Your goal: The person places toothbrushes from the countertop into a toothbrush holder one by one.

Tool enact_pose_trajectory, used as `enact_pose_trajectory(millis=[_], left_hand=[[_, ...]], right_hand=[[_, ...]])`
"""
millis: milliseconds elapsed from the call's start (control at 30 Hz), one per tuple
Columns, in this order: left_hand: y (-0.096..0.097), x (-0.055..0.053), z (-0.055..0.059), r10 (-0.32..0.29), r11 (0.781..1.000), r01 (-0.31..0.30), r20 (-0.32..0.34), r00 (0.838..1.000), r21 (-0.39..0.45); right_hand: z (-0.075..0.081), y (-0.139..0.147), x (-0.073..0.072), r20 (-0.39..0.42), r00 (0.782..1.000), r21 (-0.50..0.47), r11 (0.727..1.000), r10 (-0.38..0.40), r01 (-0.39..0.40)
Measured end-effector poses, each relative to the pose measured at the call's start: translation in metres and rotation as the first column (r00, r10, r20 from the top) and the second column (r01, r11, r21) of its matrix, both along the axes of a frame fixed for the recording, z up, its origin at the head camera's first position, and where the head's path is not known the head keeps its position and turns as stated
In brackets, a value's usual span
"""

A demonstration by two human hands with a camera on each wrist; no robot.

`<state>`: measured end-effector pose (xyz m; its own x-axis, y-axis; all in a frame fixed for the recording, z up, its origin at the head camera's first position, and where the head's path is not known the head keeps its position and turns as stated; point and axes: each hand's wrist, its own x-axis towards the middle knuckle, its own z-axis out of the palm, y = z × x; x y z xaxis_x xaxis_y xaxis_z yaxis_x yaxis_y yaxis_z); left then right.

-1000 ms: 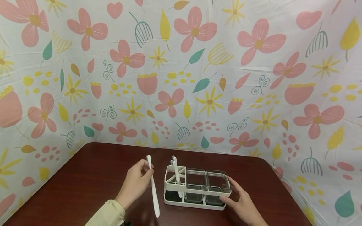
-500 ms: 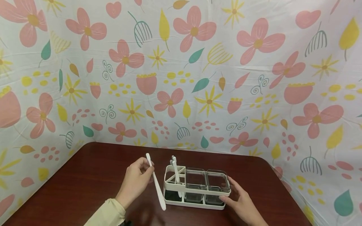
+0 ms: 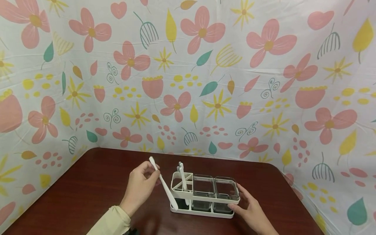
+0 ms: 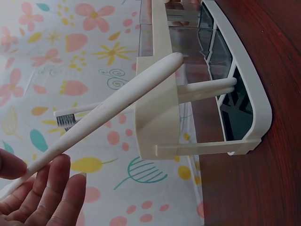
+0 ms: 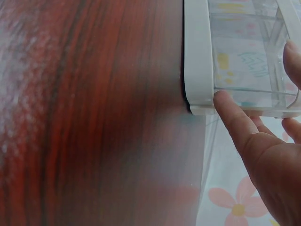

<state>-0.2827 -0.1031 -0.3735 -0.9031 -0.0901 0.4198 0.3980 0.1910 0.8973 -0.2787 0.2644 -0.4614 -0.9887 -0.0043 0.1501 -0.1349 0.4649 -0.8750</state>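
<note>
My left hand point(image 3: 141, 184) pinches a white toothbrush point(image 3: 165, 186) between thumb and fingers, near its head end. Its handle slants down to the right, overlapping the front left corner of a white toothbrush holder point(image 3: 202, 214); whether they touch I cannot tell. In the left wrist view the handle point(image 4: 117, 101) crosses in front of the holder's upper rail point(image 4: 157, 113). Other toothbrushes point(image 3: 183, 179) stand in the left section, dark bristles up. My right hand point(image 3: 252, 210) grips the holder's right end, thumb in front and fingers behind.
Two clear cups point(image 3: 204, 186) sit in the holder's middle and right sections. A dark pad point(image 3: 182, 203) lies in its base at the left. The dark red wooden table point(image 3: 97, 182) runs back to a flower-patterned cloth point(image 3: 188, 98).
The handle end of the toothbrush in my left hand has swung right and up, from beside the holder to over its front left corner. My right hand stays on the holder.
</note>
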Motion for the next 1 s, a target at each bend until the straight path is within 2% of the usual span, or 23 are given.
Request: enact_pose_trajectory(millis=[300, 767, 1000], left_hand=[[0.002, 0.004, 0.006, 0.012, 0.998, -0.008, -0.063, 0.998, 0.066], [0.005, 0.001, 0.013, 0.027, 0.996, -0.013, -0.149, 0.989, 0.091], [0.008, 0.001, 0.017, 0.028, 0.994, -0.010, -0.154, 0.988, 0.111]], right_hand=[[0.001, 0.000, 0.001, 0.011, 1.000, -0.001, 1.000, 0.003, -0.003], [0.000, 0.000, 0.000, -0.002, 1.000, -0.009, 1.000, 0.005, -0.005], [-0.001, 0.000, 0.000, -0.004, 1.000, -0.009, 1.000, 0.008, -0.008]])
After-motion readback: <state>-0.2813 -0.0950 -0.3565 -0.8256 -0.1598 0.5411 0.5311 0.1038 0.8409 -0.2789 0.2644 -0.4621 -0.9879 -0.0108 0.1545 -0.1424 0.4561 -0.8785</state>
